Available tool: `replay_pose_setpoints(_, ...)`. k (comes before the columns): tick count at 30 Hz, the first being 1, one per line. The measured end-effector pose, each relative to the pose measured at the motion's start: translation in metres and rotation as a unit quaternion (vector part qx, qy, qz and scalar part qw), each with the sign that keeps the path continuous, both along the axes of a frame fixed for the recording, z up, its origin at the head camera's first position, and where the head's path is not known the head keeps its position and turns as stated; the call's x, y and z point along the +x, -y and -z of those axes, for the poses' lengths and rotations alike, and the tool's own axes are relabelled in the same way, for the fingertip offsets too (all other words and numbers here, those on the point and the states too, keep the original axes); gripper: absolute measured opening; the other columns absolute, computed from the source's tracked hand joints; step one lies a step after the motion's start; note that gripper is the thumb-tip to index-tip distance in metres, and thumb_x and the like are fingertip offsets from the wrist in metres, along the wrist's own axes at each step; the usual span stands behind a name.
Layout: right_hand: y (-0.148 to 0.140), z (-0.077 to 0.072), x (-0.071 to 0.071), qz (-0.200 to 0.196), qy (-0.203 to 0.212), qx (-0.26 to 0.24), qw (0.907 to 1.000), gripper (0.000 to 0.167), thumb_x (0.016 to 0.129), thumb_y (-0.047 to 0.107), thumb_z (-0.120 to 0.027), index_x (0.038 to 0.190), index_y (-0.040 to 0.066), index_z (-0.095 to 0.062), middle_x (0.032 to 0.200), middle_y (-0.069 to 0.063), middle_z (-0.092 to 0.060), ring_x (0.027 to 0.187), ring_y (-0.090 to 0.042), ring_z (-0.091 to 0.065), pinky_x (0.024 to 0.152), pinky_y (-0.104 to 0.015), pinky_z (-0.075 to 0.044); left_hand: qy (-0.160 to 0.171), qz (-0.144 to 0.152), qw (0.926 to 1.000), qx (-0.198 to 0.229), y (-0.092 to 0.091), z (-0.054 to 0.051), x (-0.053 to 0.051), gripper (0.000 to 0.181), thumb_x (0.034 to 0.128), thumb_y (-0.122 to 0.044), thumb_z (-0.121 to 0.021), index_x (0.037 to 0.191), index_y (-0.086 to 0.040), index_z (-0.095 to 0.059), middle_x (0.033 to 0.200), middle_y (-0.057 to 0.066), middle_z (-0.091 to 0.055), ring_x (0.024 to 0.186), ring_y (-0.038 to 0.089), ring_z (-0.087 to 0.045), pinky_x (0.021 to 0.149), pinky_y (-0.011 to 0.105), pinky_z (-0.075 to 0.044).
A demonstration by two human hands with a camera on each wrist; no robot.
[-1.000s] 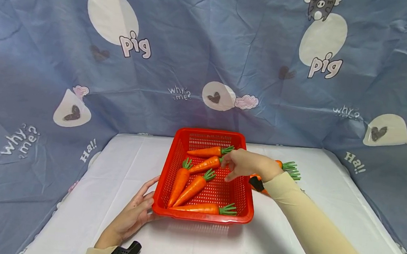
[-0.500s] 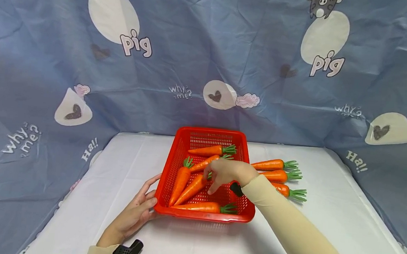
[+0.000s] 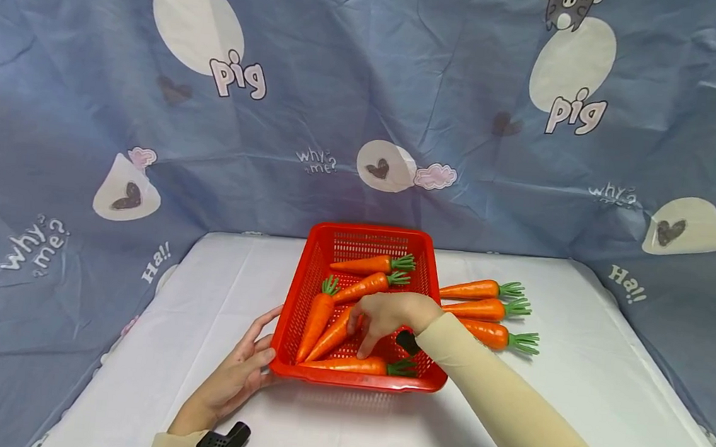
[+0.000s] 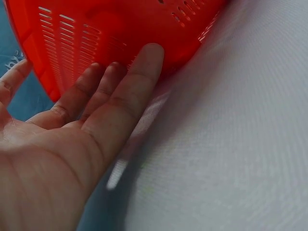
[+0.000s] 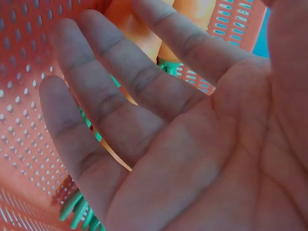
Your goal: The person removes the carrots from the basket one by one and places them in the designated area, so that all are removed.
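A red perforated plastic basket [image 3: 353, 379] holds several orange carrots with green tops. My left hand [image 3: 232, 383] rests against its near left corner, and the left wrist view shows nearly straight fingers [image 4: 118, 106] touching the outer wall. Inside the basket, my right hand [image 3: 391, 315] hovers palm down over the slanted carrot [image 3: 330, 336], covering its top. The front carrot [image 3: 346, 364] lies just below the thumb; contact cannot be made out. In the right wrist view the fingers [image 5: 115, 57] are extended, with nothing in the palm and carrots behind them.
Right of the basket, three carrots lie side by side on the white tablecloth, the nearest carrot [image 3: 489, 333] partly behind the right sleeve. Two more carrots, a back carrot [image 3: 363, 264] and a middle carrot [image 3: 365, 286], lie in the basket's far half. A blue printed curtain [image 3: 368, 111] stands behind.
My right hand has moved left and nearer, from the basket's right rim to above the slanted and front carrots. Three carrots at right have come into fuller view. The left hand stays put.
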State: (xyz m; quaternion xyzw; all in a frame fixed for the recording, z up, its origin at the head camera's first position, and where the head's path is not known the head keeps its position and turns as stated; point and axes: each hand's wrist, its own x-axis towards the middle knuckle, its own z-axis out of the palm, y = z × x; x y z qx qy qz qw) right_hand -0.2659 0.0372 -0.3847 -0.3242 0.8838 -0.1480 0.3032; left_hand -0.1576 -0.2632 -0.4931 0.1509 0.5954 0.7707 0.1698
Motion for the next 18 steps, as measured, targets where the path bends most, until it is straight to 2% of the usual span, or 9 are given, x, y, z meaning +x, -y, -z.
replay_pose_setpoints(7, 0.001, 0.000, 0.000, -0.015, 0.039, -0.002, 0.9991, 0.040, 0.081, 0.032, -0.095, 0.115, 0.020, -0.077, 0.105, 0.007, -0.073, 0.093, -0.007, -0.059, 0.085, -0.025, -0.049, 0.001, -0.003, 1.0000, 0.000, 0.001, 0.001, 0.000, 0.074, 0.1115, -0.013, -0.051, 0.172, -0.031, -0.012, 0.155, 0.001, -0.052, 0.135, 0.017, -0.064, 0.105, 0.046, -0.059)
replay_pose_setpoints(13, 0.000, 0.006, 0.000, -0.040, 0.064, 0.023, 0.9969, 0.026, 0.081, 0.029, -0.093, 0.103, 0.025, -0.079, 0.094, 0.011, -0.067, 0.087, -0.006, -0.050, 0.078, -0.024, -0.043, -0.010, 0.006, 0.9999, 0.008, 0.001, 0.002, -0.001, 0.073, 0.1116, -0.012, -0.050, 0.172, -0.031, -0.012, 0.154, -0.001, -0.054, 0.135, 0.015, -0.064, 0.105, 0.041, -0.059)
replay_pose_setpoints(18, 0.000, 0.009, 0.000, -0.048, 0.072, 0.029, 0.9958, 0.022, 0.080, 0.022, -0.092, 0.096, 0.028, -0.078, 0.091, 0.012, -0.066, 0.086, -0.006, -0.051, 0.078, -0.023, -0.045, -0.013, 0.000, 0.9999, 0.000, 0.001, 0.002, 0.000, 0.073, 0.1116, -0.013, -0.051, 0.172, -0.030, -0.013, 0.153, -0.002, -0.055, 0.132, 0.014, -0.066, 0.104, 0.039, -0.060)
